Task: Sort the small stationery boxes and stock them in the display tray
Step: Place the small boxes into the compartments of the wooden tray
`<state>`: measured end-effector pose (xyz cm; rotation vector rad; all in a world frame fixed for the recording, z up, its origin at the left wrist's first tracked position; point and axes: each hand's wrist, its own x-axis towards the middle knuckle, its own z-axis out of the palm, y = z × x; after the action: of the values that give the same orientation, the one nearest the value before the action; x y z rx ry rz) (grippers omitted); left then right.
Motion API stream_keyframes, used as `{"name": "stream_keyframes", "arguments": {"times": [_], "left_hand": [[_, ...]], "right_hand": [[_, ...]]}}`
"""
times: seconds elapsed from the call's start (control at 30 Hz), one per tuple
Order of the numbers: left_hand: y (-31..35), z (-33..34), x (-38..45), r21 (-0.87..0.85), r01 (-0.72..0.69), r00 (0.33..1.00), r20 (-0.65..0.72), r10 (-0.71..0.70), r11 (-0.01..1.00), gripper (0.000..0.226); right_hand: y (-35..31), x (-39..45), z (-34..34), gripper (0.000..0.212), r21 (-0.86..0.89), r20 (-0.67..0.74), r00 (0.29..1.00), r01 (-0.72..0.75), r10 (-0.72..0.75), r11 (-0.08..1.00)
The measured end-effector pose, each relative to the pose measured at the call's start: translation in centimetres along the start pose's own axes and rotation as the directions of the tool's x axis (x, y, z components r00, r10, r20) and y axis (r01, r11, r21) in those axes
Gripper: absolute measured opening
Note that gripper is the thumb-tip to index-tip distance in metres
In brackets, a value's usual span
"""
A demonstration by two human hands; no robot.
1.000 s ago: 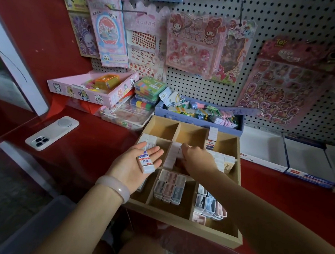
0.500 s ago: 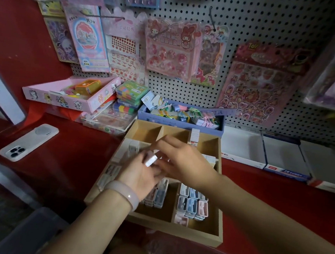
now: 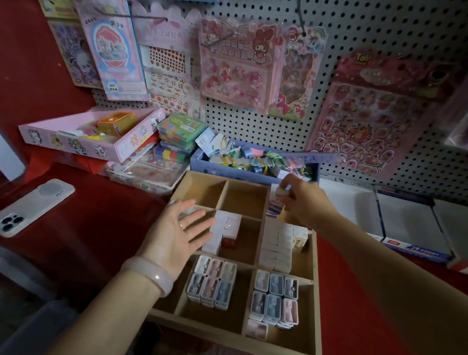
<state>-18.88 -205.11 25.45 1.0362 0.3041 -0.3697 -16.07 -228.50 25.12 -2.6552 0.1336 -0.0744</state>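
A stocking step is in hand: a small white box (image 3: 281,192) is pinched by the right hand (image 3: 305,202) over the far right compartment of the tray (image 3: 237,340), just above a short stack (image 3: 275,208) of like boxes standing there. The box appears to be on the point of being set onto or beside that stack; whether it already touches the stack cannot be told.

The left hand (image 3: 178,233) is held flat with fingers spread and nothing grasped, hovering over the left edge of the tray, its fingertips near the white boxes (image 3: 224,231) in the middle compartment.

For the next move, the held box would need to be lined up with the stack and lowered squarely, then let go without the stack being tipped. After that, another box would be needed for sorting.

Elsewhere in the tray, a row of white boxes (image 3: 276,246) lies in the middle right compartment, below the right hand, and pastel boxes (image 3: 212,284) fill the near compartments. The two far compartments on the left hold nothing visible. The tray rests on the red worktop (image 3: 104,222).
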Motion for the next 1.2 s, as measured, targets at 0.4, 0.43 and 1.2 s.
{"name": "stream_keyframes", "arguments": {"times": [0.4, 0.43, 1.2], "left_hand": [[0.4, -1.1, 0.1, 0.03, -0.072, 0.996, -0.057, 0.074, 0.997, 0.031], [0.4, -1.2, 0.0, 0.03, -0.074, 0.996, -0.056, 0.076, 0.997, 0.03], [9.0, -17.8, -9.3, -0.004, -0.351, 0.888, -0.319, 0.332, 0.936, 0.023]], "right_hand": [[0.3, 2.4, 3.0, 0.043, -0.275, 0.122, 0.981, -0.113, 0.152, 0.955], [0.2, 2.5, 2.9, 0.043, -0.238, 0.117, 0.978, -0.141, 0.173, 0.961], [-28.8, -5.2, 10.2, 0.021, 0.363, 0.358, 0.707, 0.496, -0.609, 0.789]]}}
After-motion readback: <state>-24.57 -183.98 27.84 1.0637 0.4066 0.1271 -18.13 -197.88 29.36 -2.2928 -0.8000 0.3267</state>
